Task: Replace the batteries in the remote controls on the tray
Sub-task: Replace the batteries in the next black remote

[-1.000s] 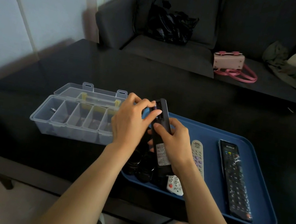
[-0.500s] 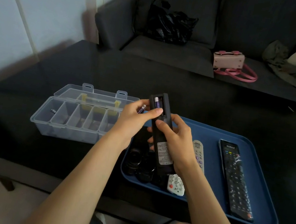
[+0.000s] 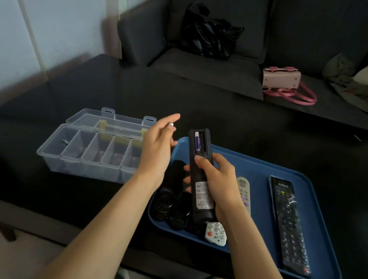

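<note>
My right hand (image 3: 216, 180) grips a black remote (image 3: 199, 173) back side up, above the left end of the blue tray (image 3: 315, 276). Its battery bay is uncovered, and one purple battery (image 3: 197, 141) sits in the left slot; the slot beside it looks empty. My left hand (image 3: 156, 144) is lifted just left of the remote and pinches a small battery (image 3: 171, 124) in its fingertips. On the tray lie a white remote (image 3: 243, 189), a long black remote (image 3: 289, 223) and dark rounded remotes (image 3: 169, 199).
A clear plastic compartment box (image 3: 94, 149) stands open on the black table (image 3: 229, 117), left of the tray, with a small item (image 3: 65, 141) in its leftmost cell. Behind the table is a dark sofa with a black bag (image 3: 207, 32), a pink handbag (image 3: 281, 79) and clothing.
My left hand has pulled a battery out of the remote's bay and moved it up and to the left, away from the remote. The right hand keeps the remote steady.
</note>
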